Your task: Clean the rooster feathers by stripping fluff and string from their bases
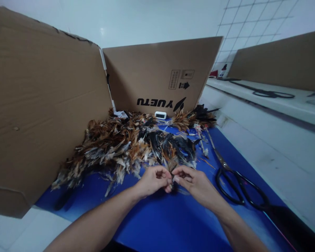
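Observation:
My left hand [156,180] is closed on a small bunch of brownish feathers [172,164], whose tips fan out above my fingers. Close against it, my right hand [190,180] pinches at the same bunch with thumb and forefinger; what exactly lies between those fingertips is too small to tell. Just beyond both hands spreads a large pile of loose feathers [120,147], brown, white and grey. Black feathers [170,143] lie at its right side.
Black-handled scissors [229,175] lie on the blue table [152,224] at right. Cardboard panels [157,77] stand behind and at left. A small white digital device [160,115] sits at the back. Another pair of scissors [267,92] rests on the ledge at right.

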`<action>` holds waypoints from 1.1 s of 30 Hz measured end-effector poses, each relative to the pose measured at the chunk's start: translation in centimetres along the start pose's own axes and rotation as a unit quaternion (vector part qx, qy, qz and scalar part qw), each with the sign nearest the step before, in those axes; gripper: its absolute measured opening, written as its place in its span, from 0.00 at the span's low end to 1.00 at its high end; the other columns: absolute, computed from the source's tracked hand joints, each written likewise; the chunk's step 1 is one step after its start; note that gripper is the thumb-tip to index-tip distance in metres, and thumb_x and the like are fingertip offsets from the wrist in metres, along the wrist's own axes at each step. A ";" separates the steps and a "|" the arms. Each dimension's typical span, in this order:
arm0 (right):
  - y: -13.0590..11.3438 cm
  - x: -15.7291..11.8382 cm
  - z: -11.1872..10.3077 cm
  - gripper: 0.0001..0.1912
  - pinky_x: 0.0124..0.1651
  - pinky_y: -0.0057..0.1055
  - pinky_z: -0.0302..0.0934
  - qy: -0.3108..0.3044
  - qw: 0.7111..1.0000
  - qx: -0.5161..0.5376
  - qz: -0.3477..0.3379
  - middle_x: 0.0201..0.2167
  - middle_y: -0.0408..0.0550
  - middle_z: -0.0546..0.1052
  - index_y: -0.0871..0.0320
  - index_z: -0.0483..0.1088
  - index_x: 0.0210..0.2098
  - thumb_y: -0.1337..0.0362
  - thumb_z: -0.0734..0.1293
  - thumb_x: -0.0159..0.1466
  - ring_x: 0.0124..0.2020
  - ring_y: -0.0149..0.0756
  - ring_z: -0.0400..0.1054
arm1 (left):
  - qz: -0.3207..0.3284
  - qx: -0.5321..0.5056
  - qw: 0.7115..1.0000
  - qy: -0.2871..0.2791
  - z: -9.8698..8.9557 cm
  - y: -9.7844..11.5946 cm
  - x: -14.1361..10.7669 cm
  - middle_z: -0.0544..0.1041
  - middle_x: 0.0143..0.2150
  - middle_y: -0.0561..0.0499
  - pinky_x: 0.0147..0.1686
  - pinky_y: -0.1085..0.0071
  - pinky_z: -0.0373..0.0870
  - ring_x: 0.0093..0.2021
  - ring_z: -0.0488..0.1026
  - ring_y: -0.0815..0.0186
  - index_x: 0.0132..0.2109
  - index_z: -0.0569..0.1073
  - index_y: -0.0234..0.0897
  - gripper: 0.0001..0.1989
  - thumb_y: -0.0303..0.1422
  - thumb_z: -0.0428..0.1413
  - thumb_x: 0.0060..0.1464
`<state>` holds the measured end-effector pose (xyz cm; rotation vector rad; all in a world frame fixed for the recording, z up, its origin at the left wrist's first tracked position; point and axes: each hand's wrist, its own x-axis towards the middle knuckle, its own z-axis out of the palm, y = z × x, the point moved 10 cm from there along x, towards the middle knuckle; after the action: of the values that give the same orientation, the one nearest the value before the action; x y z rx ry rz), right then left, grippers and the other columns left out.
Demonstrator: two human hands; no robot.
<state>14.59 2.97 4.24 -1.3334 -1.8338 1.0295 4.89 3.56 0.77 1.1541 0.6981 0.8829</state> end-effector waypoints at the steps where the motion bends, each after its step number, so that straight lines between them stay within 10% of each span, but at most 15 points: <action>1: -0.2 0.0 0.0 0.07 0.34 0.27 0.62 0.000 1.000 -0.005 -0.004 0.28 0.42 0.74 0.56 0.70 0.35 0.62 0.63 0.59 0.31 0.32 0.68 | 0.002 -0.001 1.000 0.001 0.0 0.0 0.0 0.71 0.21 0.53 0.24 0.72 0.69 0.20 0.70 0.71 0.32 0.66 0.31 0.17 0.38 0.64 0.41; 33: -4.3 -1.3 1.2 0.05 0.37 0.30 0.60 -0.007 0.982 -0.138 -0.128 0.31 0.44 0.73 0.54 0.65 0.32 0.68 0.59 0.63 0.33 0.34 0.67 | -0.054 0.055 0.997 -0.008 0.1 -1.0 -0.5 0.72 0.20 0.52 0.27 0.71 0.69 0.21 0.69 0.71 0.27 0.71 0.30 0.19 0.43 0.64 0.38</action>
<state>11.96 0.68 7.33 -1.2016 -2.1518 0.6716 4.98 2.96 -0.13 1.2076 0.7959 0.7509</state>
